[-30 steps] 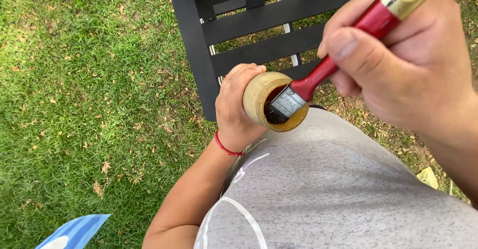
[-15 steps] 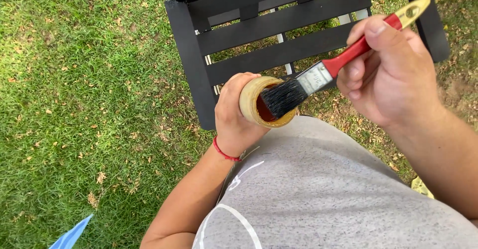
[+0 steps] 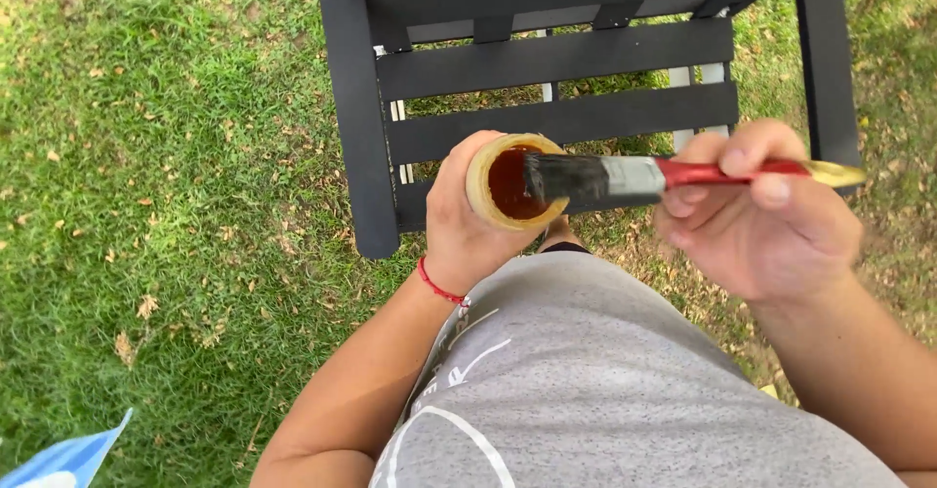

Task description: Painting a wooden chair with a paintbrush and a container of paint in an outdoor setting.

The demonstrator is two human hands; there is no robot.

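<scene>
Paint of a dark reddish-brown fills the small round pot [image 3: 515, 182], which we hold out in front of our body, above the front edge of the black slatted chair [image 3: 556, 59]. Our left hand [image 3: 468, 220] is wrapped around the pot from the side and below, fingers curled tight against its tan wall, with the open mouth tilted toward the brush. A thin red bracelet [image 3: 441, 287] sits on that wrist.

Across the mouth of the pot lies the paintbrush [image 3: 634, 176], almost level, its dark bristles reaching over the rim and just above the paint. We cannot tell whether the tips touch the liquid. Our right hand [image 3: 756, 215] pinches the red handle between thumb and bent fingers, closed firmly on it, and the yellow end of the handle sticks out past the hand to the right.

Below the hands we see our grey shirt [image 3: 586, 381]. Around the chair spreads green grass [image 3: 176, 156] with scattered dry leaves, and a light blue scrap [image 3: 68, 459] shows in the lower left corner.

Compared with half a second ago, the brush has dropped from a slant, handle raised toward the upper right, to a nearly flat line, and its bristles now sit further over the pot's opening. A second ago they were dipped down inside it. Both hands keep their grip as before, and the pot remains at much the same spot before the chair.
</scene>
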